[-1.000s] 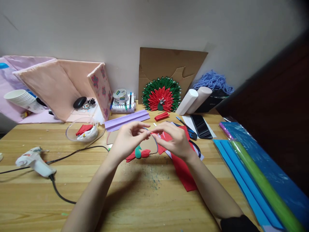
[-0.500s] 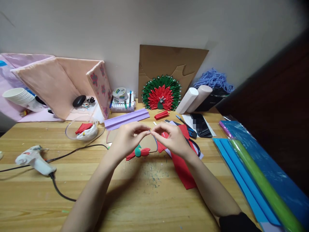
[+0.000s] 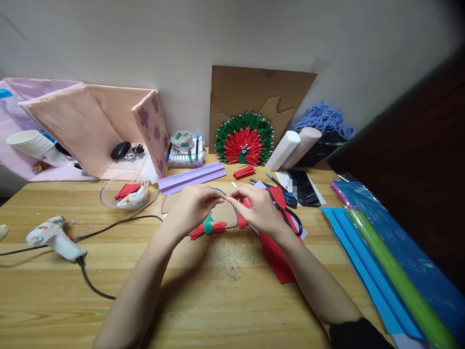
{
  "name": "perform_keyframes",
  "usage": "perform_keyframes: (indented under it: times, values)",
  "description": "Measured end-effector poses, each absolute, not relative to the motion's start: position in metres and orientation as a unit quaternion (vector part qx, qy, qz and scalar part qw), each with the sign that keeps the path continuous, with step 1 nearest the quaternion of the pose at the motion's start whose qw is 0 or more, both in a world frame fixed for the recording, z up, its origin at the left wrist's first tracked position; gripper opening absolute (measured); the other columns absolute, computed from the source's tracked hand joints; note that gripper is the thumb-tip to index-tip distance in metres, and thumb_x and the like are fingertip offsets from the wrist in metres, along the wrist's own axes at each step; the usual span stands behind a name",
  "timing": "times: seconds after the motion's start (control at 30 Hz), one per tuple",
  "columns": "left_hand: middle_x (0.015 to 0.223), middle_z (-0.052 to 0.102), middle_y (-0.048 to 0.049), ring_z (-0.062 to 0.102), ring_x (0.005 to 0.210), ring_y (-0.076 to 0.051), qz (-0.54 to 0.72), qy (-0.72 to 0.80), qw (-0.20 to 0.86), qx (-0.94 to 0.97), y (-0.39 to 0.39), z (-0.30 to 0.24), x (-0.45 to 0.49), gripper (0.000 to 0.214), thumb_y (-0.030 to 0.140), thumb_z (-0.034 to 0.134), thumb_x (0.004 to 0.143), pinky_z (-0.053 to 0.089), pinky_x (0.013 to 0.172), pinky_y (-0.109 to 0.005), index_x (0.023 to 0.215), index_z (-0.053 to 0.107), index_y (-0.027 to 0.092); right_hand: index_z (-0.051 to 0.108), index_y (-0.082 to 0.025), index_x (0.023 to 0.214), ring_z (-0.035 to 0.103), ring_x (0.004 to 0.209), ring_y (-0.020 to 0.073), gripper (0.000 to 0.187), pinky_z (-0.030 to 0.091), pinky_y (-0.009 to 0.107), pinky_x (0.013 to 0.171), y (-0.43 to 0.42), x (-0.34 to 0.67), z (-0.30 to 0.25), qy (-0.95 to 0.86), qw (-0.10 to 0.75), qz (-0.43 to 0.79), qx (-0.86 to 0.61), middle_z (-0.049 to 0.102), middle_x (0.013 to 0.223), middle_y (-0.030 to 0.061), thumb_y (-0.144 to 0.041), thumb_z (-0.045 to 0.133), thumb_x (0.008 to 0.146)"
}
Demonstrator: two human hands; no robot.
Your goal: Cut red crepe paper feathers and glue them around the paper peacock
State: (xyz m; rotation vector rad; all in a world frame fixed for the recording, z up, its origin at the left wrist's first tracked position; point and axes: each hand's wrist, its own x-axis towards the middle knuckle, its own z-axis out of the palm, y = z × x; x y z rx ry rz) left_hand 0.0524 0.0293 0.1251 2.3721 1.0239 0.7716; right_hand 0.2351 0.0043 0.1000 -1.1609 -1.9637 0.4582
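My left hand point(image 3: 196, 207) and my right hand point(image 3: 257, 207) meet fingertip to fingertip above the table's middle. Both are closed in a pinch on a small red piece point(image 3: 224, 198), mostly covered by the fingers. Under them lies a cut cardboard shape point(image 3: 228, 216) with a rounded edge. At its front edge sits a green bird-like cutout point(image 3: 208, 226) with red petals point(image 3: 219, 226) on either side. Beside and beneath my right hand are a red sheet point(image 3: 278, 264) and black-handled scissors point(image 3: 298, 226).
A white glue gun point(image 3: 58, 238) with a black cord lies left. Behind stand a clear bowl point(image 3: 107, 195), a purple folded strip point(image 3: 192, 177), a marker box point(image 3: 186, 159) and a red-green peacock decoration point(image 3: 228, 145) before cardboard point(image 3: 250, 87). Blue sheets point(image 3: 348, 242) and a phone point(image 3: 308, 189) lie right.
My fingers have shifted slightly, and a bit of red now shows between the fingertips. The whole view has moved a little; the things on the table have stayed in place.
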Motion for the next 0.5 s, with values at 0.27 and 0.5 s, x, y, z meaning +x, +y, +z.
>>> perform_keyframes:
  times: [0.27, 0.5]
  values:
    - [0.073, 0.068, -0.0052, 0.060, 0.065, -0.014, 0.271, 0.382, 0.162, 0.869, 0.0302, 0.1231, 0.0537, 0.016, 0.012, 0.053, 0.081, 0.043, 0.057, -0.023, 0.078, 0.069, 0.015, 0.062, -0.018, 0.078, 0.057, 0.065, 0.0136, 0.008, 0.045, 0.026, 0.062, 0.0035, 0.2322, 0.0989, -0.769, 0.408, 0.163, -0.465, 0.064, 0.071, 0.0017, -0.015, 0.057, 0.082]
    - [0.093, 0.070, -0.0080, 0.066, 0.082, -0.017, 0.430, 0.394, 0.378, 0.719, 0.0274, 0.1208, 0.0615, 0.031, 0.031, 0.068, 0.074, 0.054, 0.078, -0.031, 0.100, 0.064, 0.015, 0.067, -0.020, 0.085, 0.060, 0.066, 0.0144, 0.008, 0.049, 0.028, 0.062, 0.0007, 0.2312, 0.1057, -0.710, 0.497, 0.159, -0.473, 0.067, 0.076, 0.0026, -0.021, 0.059, 0.083]
